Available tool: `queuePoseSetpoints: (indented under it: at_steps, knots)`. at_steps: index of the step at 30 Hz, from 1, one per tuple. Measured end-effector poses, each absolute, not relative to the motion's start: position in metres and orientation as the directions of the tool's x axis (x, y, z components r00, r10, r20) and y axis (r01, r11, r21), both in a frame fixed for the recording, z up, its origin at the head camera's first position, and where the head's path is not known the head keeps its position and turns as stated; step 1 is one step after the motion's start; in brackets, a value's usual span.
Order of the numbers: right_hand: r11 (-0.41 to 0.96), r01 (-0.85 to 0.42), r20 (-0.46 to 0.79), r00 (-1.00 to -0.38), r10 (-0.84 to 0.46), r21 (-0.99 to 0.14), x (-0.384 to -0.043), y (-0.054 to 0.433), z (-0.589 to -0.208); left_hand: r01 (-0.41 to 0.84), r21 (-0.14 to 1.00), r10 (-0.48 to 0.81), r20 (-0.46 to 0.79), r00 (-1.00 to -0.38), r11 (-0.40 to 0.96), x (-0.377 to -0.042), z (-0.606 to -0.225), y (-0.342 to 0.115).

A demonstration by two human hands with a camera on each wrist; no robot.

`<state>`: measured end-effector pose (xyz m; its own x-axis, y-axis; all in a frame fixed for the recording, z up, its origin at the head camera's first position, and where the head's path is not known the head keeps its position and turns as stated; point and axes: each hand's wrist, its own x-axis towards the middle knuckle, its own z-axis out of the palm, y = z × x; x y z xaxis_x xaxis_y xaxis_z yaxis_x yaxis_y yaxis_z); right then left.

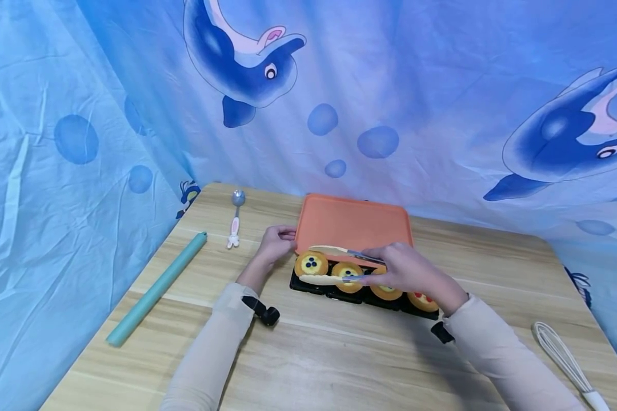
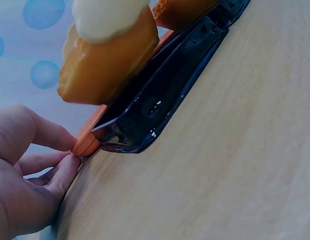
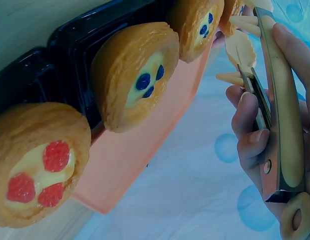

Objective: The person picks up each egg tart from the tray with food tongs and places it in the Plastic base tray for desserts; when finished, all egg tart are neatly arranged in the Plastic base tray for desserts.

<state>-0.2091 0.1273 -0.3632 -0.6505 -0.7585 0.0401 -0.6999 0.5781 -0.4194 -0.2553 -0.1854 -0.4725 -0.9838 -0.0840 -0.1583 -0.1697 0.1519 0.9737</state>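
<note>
A black tray [image 1: 308, 287] holds a row of several small tarts in front of an orange tray [image 1: 352, 222]. My right hand [image 1: 391, 273] grips cream-handled tongs [image 1: 339, 264]. The tongs' two arms straddle the leftmost blueberry tart [image 1: 311, 265]. In the right wrist view the tongs [image 3: 275, 100] lie in my fingers [image 3: 247, 120], past a blueberry tart [image 3: 137, 82] and a red-berry tart [image 3: 37, 165]. My left hand [image 1: 280, 237] holds the orange tray's left corner [image 2: 86, 145] between thumb and fingertips [image 2: 64, 170], beside the black tray [image 2: 165, 95].
A teal rolled stick [image 1: 156, 288] lies at the left of the wooden table [image 1: 339, 354]. A spoon with a bunny handle [image 1: 235, 220] lies behind it, and a whisk [image 1: 565, 359] at the front right. A blue dolphin cloth [image 1: 391, 85] hangs close behind.
</note>
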Motion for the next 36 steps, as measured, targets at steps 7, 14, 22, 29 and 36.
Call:
queuePoseSetpoints:
  at_steps: [7,14,22,29,36]
  knots:
    - [0.592,-0.696,0.017,-0.654,-0.757,-0.406,-0.208,0.125,-0.363,-0.189,0.969,-0.086,-0.177,-0.980,0.157,-0.256,-0.468,-0.182]
    - [0.605,-0.697,0.024,-0.663,-0.749,-0.384,-0.211,0.126,-0.364,-0.161,0.974,-0.082,-0.149,-0.985,0.162,-0.260,-0.469,-0.181]
    - [0.667,-0.583,-0.019,-0.746,-0.666,-0.464,-0.209,0.137,-0.355,-0.168,0.973,-0.081,-0.157,-0.984,0.157,-0.260,-0.469,-0.180]
    - [0.696,-0.495,0.037,-0.827,-0.561,-0.519,-0.206,0.165,-0.352,-0.182,0.973,-0.087,-0.170,-0.982,0.144,-0.258,-0.471,-0.182]
    - [0.747,-0.423,0.182,-0.904,-0.387,-0.512,-0.208,0.226,-0.360,-0.186,0.974,-0.079,-0.176,-0.981,0.132,-0.256,-0.473,-0.184]
